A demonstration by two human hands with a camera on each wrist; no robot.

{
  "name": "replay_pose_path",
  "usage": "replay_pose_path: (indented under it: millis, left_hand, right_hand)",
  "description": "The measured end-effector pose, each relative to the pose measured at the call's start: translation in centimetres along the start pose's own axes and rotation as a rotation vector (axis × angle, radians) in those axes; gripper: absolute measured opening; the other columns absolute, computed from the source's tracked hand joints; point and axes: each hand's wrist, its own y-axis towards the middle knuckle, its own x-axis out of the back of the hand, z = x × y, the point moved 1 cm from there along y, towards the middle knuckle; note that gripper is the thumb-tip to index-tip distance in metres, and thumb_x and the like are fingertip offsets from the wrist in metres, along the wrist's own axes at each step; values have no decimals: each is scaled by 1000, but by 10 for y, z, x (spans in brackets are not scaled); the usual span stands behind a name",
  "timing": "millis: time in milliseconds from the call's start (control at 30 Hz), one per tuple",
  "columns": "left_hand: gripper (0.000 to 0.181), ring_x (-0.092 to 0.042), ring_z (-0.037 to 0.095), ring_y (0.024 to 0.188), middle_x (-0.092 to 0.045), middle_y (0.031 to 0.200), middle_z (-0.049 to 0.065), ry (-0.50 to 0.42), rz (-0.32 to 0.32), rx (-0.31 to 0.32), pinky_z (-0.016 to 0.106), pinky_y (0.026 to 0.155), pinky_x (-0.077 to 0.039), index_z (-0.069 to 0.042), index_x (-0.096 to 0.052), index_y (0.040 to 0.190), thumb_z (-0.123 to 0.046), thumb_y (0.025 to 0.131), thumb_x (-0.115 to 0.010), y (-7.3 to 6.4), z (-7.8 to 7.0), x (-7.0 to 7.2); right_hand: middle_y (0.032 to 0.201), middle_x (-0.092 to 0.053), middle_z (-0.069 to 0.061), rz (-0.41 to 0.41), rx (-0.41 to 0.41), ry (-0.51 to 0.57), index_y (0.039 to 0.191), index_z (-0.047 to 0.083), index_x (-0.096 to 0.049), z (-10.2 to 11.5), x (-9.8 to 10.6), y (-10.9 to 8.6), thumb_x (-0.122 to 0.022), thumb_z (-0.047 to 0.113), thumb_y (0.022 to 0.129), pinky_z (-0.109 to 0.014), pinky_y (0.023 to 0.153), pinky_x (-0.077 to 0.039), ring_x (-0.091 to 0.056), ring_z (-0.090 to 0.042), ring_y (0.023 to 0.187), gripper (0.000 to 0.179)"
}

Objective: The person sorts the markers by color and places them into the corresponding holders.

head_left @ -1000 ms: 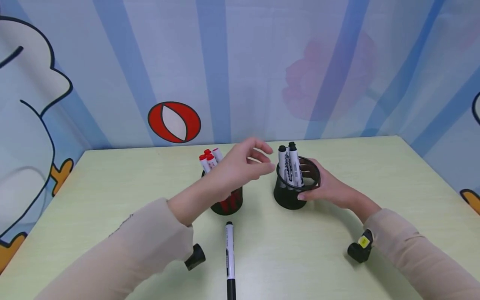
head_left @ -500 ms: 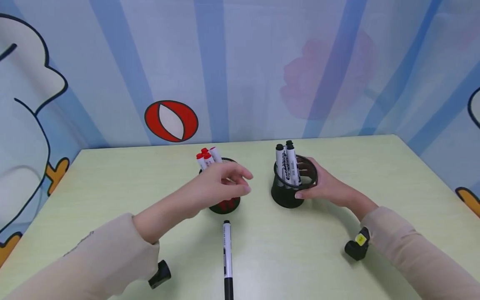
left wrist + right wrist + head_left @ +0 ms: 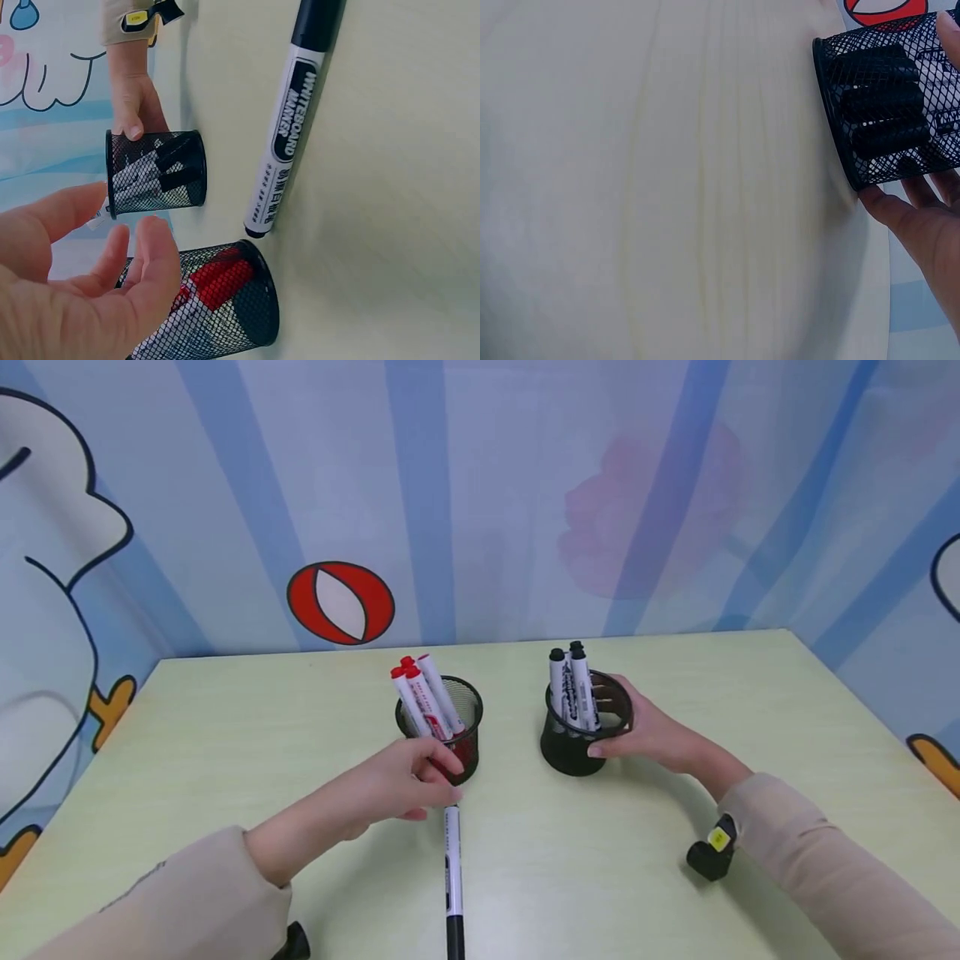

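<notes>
My right hand grips a black mesh pen cup by its right side, thumb at the front. Several whiteboard markers with black ends lean inside that cup. A second mesh cup stands to its left with several red-ended markers in it. In front of this cup is my left hand, fingers loosely bent and holding nothing, fingertips close to the far end of a loose marker. This black-capped whiteboard marker lies on the table, its cap toward me in the head view.
The pale wooden table ends at a blue striped backdrop with cartoon prints. Both sleeves carry black wrist cameras; the right one hangs low over the table.
My left hand has moved from beside the right cup, down and left, to the near side of the left cup, above the loose marker's tip. The right hand keeps its hold.
</notes>
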Motion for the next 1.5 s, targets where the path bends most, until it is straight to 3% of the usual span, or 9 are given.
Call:
replay_pose_path:
  millis: [200,367,533,667,767,900,1067,1300,1500]
  left_hand:
    - [27,-55,22,82,-54,86,8,0,9,42,36,73,-52,-4,-58,109,-9,84,-67,-2,10,-2]
    - [31,-56,21,83,-57,90,8,47,-25,85,35,72,-52,-3,-58,111,-12,84,-68,2,22,-1]
    - [33,-57,21,72,-59,84,7,134,-71,133,30,66,-52,-3,-58,108,-19,82,-71,12,34,-2]
    - [36,-56,18,59,-57,76,6,265,-117,153,26,59,-47,-6,-57,101,-28,78,-75,17,41,-6]
    - [36,-55,16,55,-57,71,4,365,-131,123,25,55,-43,-8,-57,93,-33,76,-76,18,44,-11]
    - [33,-51,14,49,-55,56,2,464,-132,54,23,49,-36,-9,-58,73,-37,76,-75,18,45,-20]
    - [44,-44,12,43,-48,45,-1,510,-122,22,22,45,-29,-9,-53,54,-41,76,-74,18,48,-31]
    - [35,-44,12,48,-45,49,-2,544,-173,-74,22,46,-32,-9,-54,56,-28,74,-77,20,49,-36]
    - [21,-47,13,51,-51,60,1,488,-166,-86,22,46,-36,-8,-56,69,-16,76,-74,21,48,-36]
  right_hand:
    - [139,-33,-19,-7,6,3,142,6,-21,1,0,-1,-75,-1,72,-25,89,-45,-35,-34,126,89]
    - [141,-31,-19,11,-1,12,143,7,-19,-2,0,-1,-75,0,73,-26,89,-45,-35,-33,126,90]
    - [140,-32,-19,-2,0,12,142,7,-20,-3,0,-2,-75,-1,72,-26,89,-45,-36,-32,125,90]
    - [141,-32,-17,-2,-6,8,143,8,-20,-2,0,-2,-76,0,72,-26,89,-45,-35,-32,126,91]
    - [141,-32,-17,1,-8,14,143,8,-19,-3,0,-2,-76,0,72,-27,89,-45,-34,-33,127,91]
    - [141,-32,-16,-2,-7,13,143,9,-20,-2,0,-2,-76,0,71,-26,89,-45,-34,-33,126,91]
    - [140,-33,-18,0,0,3,142,8,-20,-2,-1,-1,-76,0,72,-26,90,-44,-34,-33,127,90]
    - [141,-33,-18,-1,-1,-3,143,8,-20,-1,-1,-1,-76,0,72,-25,90,-44,-34,-34,127,91]
    - [141,-32,-18,2,0,-2,143,8,-19,1,-1,-1,-76,0,72,-25,90,-44,-33,-34,128,91]
